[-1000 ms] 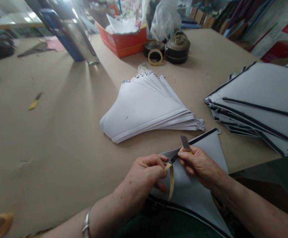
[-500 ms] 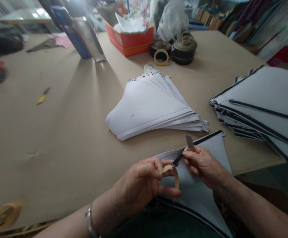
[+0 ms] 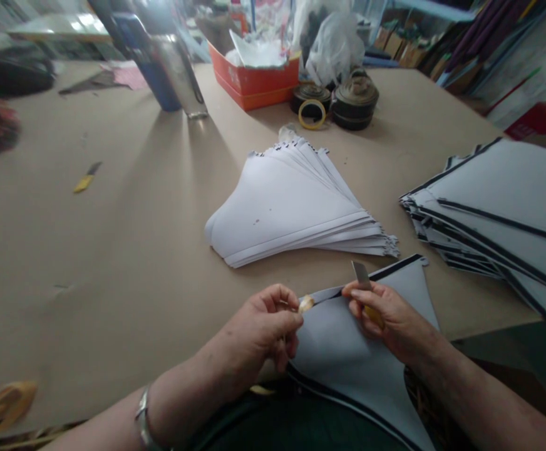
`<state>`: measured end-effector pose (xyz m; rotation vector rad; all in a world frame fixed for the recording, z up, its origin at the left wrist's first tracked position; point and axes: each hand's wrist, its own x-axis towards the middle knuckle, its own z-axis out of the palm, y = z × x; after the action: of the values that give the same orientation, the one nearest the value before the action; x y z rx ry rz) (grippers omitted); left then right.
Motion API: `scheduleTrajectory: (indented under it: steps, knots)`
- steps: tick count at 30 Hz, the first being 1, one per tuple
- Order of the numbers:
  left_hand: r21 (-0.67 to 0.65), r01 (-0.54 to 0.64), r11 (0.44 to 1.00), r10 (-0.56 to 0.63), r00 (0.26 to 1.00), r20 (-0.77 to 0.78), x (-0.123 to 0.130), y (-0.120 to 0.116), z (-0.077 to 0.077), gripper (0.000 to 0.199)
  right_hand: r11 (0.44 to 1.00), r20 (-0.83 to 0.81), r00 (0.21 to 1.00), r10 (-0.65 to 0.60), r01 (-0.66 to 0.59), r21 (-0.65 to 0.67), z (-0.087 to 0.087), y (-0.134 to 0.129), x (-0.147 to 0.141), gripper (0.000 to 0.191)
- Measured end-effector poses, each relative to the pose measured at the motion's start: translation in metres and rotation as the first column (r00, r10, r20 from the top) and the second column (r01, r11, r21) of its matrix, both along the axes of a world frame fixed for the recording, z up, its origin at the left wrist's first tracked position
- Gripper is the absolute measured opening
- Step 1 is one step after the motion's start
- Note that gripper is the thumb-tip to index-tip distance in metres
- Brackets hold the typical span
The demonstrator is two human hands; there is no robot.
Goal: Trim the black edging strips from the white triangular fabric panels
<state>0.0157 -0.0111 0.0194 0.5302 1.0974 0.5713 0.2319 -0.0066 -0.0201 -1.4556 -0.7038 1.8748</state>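
A white sheet piece (image 3: pixel 343 351) with black tape (image 3: pixel 397 267) along its edge lies partly on the table's front edge, partly over my lap. My left hand (image 3: pixel 270 322) is closed in a pinch on a tan backing strip (image 3: pixel 306 304), which curls at the fingertips beside the sheet's upper edge. My right hand (image 3: pixel 386 313) grips a utility knife (image 3: pixel 360 275), its blade pointing up and its yellow handle inside the palm. The right fingertips also touch the black tape on the sheet's edge.
A stack of white pieces (image 3: pixel 282 207) lies ahead; a stack with black edges (image 3: pixel 508 194) is to the right. Farther back stand a red box (image 3: pixel 254 81), tape rolls (image 3: pixel 355 103) and a steel cup (image 3: pixel 181 75). Another yellow knife (image 3: pixel 86 180) lies left.
My left hand has turned and moved slightly left, its fingers now curled in, with the tan strip bunched at its fingertips. My right hand stays almost in place with the knife.
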Motion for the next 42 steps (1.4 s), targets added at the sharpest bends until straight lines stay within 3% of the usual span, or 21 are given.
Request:
scheduleTrajectory:
  steps: [3,6,9,12,14,18,20,23,26,29,32,35,37,39,42]
  knots:
    - [0.145,0.091,0.985,-0.059,0.976,-0.210,-0.001,0.002,-0.001,0.043,0.996,0.143,0.990,0.021,-0.033,0.087,0.000,0.004,0.008,0.031]
    - [0.318,0.208,0.925,-0.064,0.910,-0.410,0.000,0.003,-0.003,0.068,0.944,0.392,0.919,-0.032,-0.101,0.314,0.001,0.013,0.024,0.024]
    - [0.367,0.351,0.861,-0.085,0.812,-0.578,0.001,0.006,-0.005,0.053,0.873,0.549,0.829,-0.109,-0.185,0.452,0.002,0.018,0.035,0.015]
    - [0.343,0.410,0.845,-0.104,0.755,-0.648,0.002,0.009,-0.004,0.023,0.838,0.602,0.798,-0.041,-0.301,0.456,0.005,0.012,0.027,0.014]
    - [0.325,0.413,0.851,-0.127,0.762,-0.636,0.003,0.011,-0.003,0.014,0.746,0.625,0.779,0.061,-0.451,0.490,0.009,0.005,0.013,0.018]
    - [0.309,0.401,0.862,-0.139,0.774,-0.618,0.003,0.011,0.001,0.014,0.479,0.694,0.704,0.152,-0.666,0.572,0.017,0.003,-0.016,0.028]
    - [0.324,0.398,0.859,-0.123,0.772,-0.623,0.003,0.010,0.002,0.014,0.417,0.732,0.663,0.154,-0.716,0.560,0.021,0.009,-0.025,0.023]
    - [0.363,0.399,0.842,-0.089,0.766,-0.637,0.001,0.007,0.000,0.018,0.403,0.753,0.642,0.146,-0.734,0.547,0.028,0.020,-0.033,0.016]
    - [0.393,0.448,0.803,-0.066,0.721,-0.689,-0.004,0.003,-0.004,0.021,0.456,0.711,0.691,0.135,-0.680,0.574,0.039,0.030,-0.039,0.017]
    - [0.442,0.593,0.673,-0.001,0.599,-0.801,-0.012,-0.002,-0.007,0.013,0.530,0.658,0.733,0.175,-0.633,0.564,0.050,0.040,-0.045,0.018]
    - [0.391,0.804,0.447,0.113,0.383,-0.917,-0.018,-0.006,-0.008,0.015,0.573,0.640,0.723,0.262,-0.649,0.499,0.055,0.050,-0.053,0.021]
    - [0.250,0.938,0.241,0.216,0.200,-0.956,-0.021,-0.010,-0.005,0.013,0.569,0.628,0.687,0.365,-0.699,0.434,0.057,0.059,-0.067,0.020]
    - [0.214,0.969,0.127,0.297,0.168,-0.940,-0.021,-0.012,-0.002,0.014,0.551,0.631,0.656,0.414,-0.732,0.400,0.058,0.067,-0.080,0.016]
    - [0.214,0.976,0.032,0.411,0.182,-0.893,-0.021,-0.013,-0.001,0.013,0.519,0.640,0.617,0.458,-0.770,0.371,0.060,0.076,-0.094,0.011]
    - [0.190,0.981,-0.029,0.554,0.174,-0.814,-0.022,-0.013,-0.001,0.011,0.440,0.658,0.522,0.543,-0.844,0.307,0.062,0.092,-0.112,0.011]
